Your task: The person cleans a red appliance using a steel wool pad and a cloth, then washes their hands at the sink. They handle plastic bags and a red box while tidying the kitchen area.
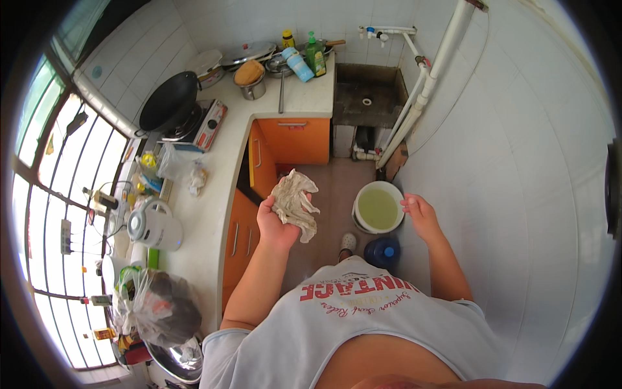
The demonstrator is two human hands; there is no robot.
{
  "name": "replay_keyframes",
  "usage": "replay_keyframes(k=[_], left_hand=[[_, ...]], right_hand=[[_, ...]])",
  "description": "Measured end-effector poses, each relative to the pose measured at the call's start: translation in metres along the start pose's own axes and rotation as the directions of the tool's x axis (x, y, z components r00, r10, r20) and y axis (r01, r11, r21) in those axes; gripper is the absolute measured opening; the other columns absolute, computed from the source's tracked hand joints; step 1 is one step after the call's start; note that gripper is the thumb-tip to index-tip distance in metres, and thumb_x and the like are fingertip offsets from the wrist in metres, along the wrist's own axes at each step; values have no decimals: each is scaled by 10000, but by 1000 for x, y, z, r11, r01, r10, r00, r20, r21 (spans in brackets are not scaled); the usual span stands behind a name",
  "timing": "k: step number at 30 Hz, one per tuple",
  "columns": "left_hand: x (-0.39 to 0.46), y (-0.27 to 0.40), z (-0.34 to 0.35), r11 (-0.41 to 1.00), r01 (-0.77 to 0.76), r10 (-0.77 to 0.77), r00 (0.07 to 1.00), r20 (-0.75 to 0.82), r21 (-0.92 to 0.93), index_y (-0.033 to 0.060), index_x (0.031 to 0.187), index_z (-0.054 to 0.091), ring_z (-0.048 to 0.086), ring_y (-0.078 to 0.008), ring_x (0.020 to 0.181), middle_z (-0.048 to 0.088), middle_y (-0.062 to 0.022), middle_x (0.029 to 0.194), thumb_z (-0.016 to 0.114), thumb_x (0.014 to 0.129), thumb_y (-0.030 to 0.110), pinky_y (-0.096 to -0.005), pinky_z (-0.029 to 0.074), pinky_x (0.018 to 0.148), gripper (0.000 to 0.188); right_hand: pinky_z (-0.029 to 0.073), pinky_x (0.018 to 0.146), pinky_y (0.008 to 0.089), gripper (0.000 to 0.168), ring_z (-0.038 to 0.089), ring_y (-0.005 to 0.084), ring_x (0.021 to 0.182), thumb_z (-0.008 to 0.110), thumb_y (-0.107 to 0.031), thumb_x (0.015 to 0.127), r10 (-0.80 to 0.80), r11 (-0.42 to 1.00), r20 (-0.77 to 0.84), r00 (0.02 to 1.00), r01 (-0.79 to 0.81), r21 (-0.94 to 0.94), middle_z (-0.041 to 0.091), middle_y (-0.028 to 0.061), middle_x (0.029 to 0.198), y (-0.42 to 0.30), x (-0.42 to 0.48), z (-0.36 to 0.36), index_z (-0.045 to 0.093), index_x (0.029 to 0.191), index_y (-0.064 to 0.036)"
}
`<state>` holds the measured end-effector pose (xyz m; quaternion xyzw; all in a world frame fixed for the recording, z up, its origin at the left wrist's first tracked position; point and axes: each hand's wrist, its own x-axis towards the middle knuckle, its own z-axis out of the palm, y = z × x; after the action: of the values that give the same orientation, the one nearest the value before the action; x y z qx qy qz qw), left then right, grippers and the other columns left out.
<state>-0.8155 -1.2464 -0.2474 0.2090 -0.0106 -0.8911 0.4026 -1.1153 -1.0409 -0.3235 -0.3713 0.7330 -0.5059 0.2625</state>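
A crumpled, dingy off-white cloth (294, 202) lies in my left hand (276, 228), with my thumb and fingers closed around it. I hold it above the floor, in front of the orange cabinets. My right hand (421, 214) is raised beside the right rim of a white bucket (358, 221). Its fingers are loosely curled and slightly apart, and I see nothing in them. Whether the fingertips touch the rim cannot be told from above. Cloudy yellow-green water (378, 209) fills much of the bucket.
A blue water jug (382, 252) stands close behind the bucket. One orange cabinet door (262, 163) hangs ajar. Along the white counter (201, 228) are a kettle (155, 224), a wok (170, 102) on a portable gas stove (211, 124) and several pots. A dark sink (367, 116) adjoins white pipes (427, 92).
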Motion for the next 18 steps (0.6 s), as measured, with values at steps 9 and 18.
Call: replay_keyframes(k=[9, 18], left_hand=[[197, -47, 102, 993, 72, -82, 990, 117, 91, 81, 1359, 473, 476, -360, 1238, 492, -150, 1377, 291, 940, 237, -525, 371, 1062, 483], [400, -80, 131, 966, 247, -250, 968, 35, 79, -39, 1365, 413, 498, -371, 1217, 492, -206, 1363, 316, 948, 278, -485, 390, 1063, 533]], right_hand=[[505, 824, 317, 413, 656, 200, 894, 500, -331, 995, -52, 999, -82, 995, 50, -21, 692, 137, 1033, 14, 175, -44, 568, 1214, 13], [512, 774, 300, 351, 659, 182, 844, 610, -252, 942, -68, 997, -62, 996, 65, -38, 693, 117, 960, -6, 330, -46, 588, 1182, 3]])
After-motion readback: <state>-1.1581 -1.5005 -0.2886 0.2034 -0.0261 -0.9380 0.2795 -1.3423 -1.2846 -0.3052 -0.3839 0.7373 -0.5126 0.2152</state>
